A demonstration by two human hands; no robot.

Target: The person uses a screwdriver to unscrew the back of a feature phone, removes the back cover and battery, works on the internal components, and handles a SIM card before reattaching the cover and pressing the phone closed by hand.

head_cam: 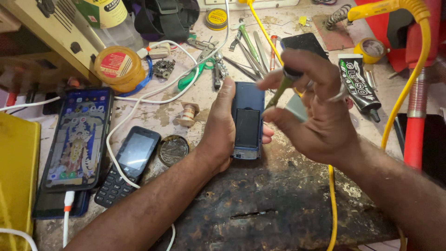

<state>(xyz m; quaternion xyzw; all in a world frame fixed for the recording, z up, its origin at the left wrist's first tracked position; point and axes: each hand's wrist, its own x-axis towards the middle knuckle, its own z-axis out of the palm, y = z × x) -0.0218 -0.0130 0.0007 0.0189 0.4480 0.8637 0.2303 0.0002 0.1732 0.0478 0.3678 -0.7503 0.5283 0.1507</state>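
Left hand (222, 125) was clamped around a small blue phone body (247, 120), thumb along its left edge and fingertips showing past its right edge, holding it face up just above the worn dark patch of the workbench (278, 204). Right hand (316, 111) hovered just to the right of it, fingers pinched together on a thin green-handled tool (280, 91) whose tip slanted down toward the phone body's right side (whether the tip touched it could not be told, since the hand was blurred). A ring showed on one finger of that hand.

Going by size among the rest, the workbench itself came first, scarred and cluttered. A yellow hose (411, 69) curved down the right side, beside a red ribbed tube (415, 125). On the left lay a large smartphone (79, 137) with a lit, colourful screen, a white cable (139, 100) plugged in below it and looping across the bench. Next to it rested a black keypad phone (127, 165), then a round metal lid (173, 149). Farther back stood an amber jar (119, 67) with a red label, green-handled pliers (195, 73), a scatter of tweezers (253, 53), a black glue tube (357, 83) and a small roll of yellow tape (370, 49). A little copper coil (188, 114) sat just left of the left hand.
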